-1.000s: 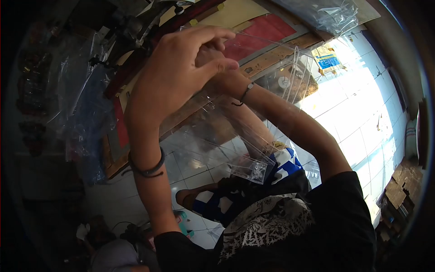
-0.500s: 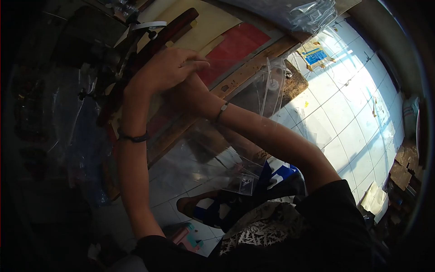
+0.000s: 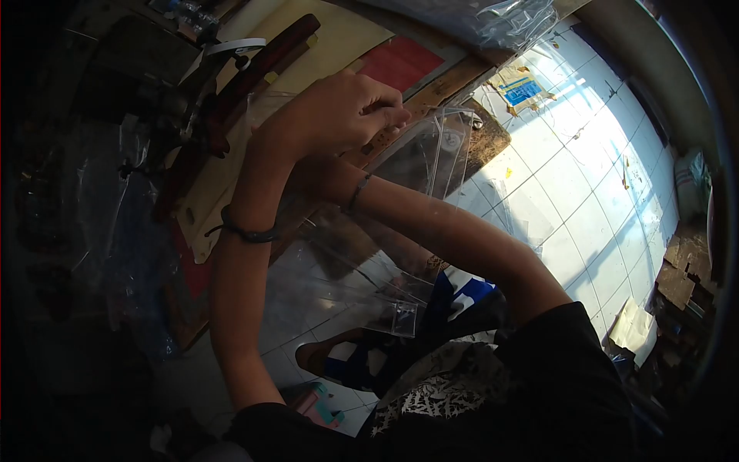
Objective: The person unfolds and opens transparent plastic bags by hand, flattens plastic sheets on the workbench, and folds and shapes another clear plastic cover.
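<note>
My left hand (image 3: pixel 335 115) reaches over the bench with its fingers curled closed at the upper edge of a clear plastic bag (image 3: pixel 412 158). The bag is see-through, with a strip along one side and small round fasteners at its corners, and it hangs past the bench edge over my lap. My right hand (image 3: pixel 314 175) lies beneath my left wrist, and its fingers are hidden. Beyond both hands runs a long dark-red bar (image 3: pixel 269 54) fixed on the bench, with dark metal fittings and a white curved part (image 3: pixel 236 46).
The wooden bench edge (image 3: pixel 435 92) runs diagonally, with a red sheet (image 3: pixel 400 63) and cream board on top. More clear plastic lies at the far corner (image 3: pixel 516 23) and at left (image 3: pixel 138 254). A blue-and-yellow packet (image 3: pixel 523 92) and cardboard scraps (image 3: pixel 676 281) are on the tiled floor.
My left hand has moved right, away from the dark-red bar, and its fingers are curled more tightly. My right forearm has shifted slightly left. The view has shifted a little.
</note>
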{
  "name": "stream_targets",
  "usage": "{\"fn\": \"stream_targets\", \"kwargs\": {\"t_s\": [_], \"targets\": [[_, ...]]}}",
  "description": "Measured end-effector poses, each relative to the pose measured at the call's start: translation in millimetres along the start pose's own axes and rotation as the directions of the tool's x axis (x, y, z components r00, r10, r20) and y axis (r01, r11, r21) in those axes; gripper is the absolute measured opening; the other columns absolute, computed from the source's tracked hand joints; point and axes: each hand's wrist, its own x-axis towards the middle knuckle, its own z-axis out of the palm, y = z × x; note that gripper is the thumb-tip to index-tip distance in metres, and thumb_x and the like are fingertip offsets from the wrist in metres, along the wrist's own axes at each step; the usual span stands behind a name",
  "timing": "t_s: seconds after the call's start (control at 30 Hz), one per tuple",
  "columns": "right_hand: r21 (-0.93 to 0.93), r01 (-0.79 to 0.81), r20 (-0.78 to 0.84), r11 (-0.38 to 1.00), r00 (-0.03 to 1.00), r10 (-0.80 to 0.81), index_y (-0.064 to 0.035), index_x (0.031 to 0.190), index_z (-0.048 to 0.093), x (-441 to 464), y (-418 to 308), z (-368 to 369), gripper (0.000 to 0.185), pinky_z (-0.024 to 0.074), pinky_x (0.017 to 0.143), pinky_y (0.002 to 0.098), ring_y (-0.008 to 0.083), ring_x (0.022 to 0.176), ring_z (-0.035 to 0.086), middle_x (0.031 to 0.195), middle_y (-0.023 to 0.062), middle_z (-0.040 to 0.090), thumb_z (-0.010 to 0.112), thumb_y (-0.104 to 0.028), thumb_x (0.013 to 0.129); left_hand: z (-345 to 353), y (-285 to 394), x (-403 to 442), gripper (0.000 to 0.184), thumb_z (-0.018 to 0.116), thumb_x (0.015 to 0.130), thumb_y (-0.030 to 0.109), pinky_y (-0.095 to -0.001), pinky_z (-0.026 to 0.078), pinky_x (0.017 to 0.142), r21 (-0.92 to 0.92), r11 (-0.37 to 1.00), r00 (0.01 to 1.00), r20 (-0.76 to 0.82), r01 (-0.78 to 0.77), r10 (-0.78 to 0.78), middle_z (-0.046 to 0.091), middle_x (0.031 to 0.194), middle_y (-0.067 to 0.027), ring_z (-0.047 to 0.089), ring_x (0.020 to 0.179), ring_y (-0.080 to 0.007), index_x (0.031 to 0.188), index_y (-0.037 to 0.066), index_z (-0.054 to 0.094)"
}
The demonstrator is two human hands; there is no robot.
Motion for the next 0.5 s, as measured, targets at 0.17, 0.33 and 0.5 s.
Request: {"fn": "stream_targets", "kwargs": {"t_s": [0.17,0.33,0.5], "targets": [[-0.232,-0.1,-0.154,0.968,0.986,0.065,-0.0139,0.127,0.058,8,2,52,0.053,0.0383,0.099,0.0423,0.0256,0.118,0.049,0.118,0.0079,0.057,0.064,-0.036,0.079,10,22,12,0.034,0.067,0.089,0.036,-0.0296,0.053,0.076,0.019,0.992,0.992,0.037,-0.124,0.123,0.074,0.087,-0.0108,0.07,0.079,-0.0198,0.097,0.004,0.074],[-0.308,-0.126,-0.2,0.943,0.978,0.066,-0.0159,0.13,0.057,12,0,60,0.055,0.0391,0.097,0.0413,0.0236,0.115,0.051,0.117,0.0067,0.058,0.064,-0.04,0.08,19,24,36,0.044,0.062,0.088,0.054,-0.0365,0.052,0.082,-0.028,0.998,0.975,0.216,-0.052,0.057,0.071,0.099,-0.0114,0.069,0.09,-0.0254,0.096,0.014,0.077],[-0.267,-0.153,-0.022,0.952,0.988,0.152,-0.0155,0.134,0.053,18,-1,44,0.059,0.0396,0.096,0.0403,0.0248,0.112,0.052,0.118,0.0091,0.057,0.063,-0.04,0.082,30,21,36,0.046,0.062,0.087,0.056,-0.0394,0.051,0.084,0.133,0.978,0.985,0.086,-0.161,0.15,0.063,0.106,-0.0132,0.065,0.096,-0.0276,0.093,0.012,0.077]]}}
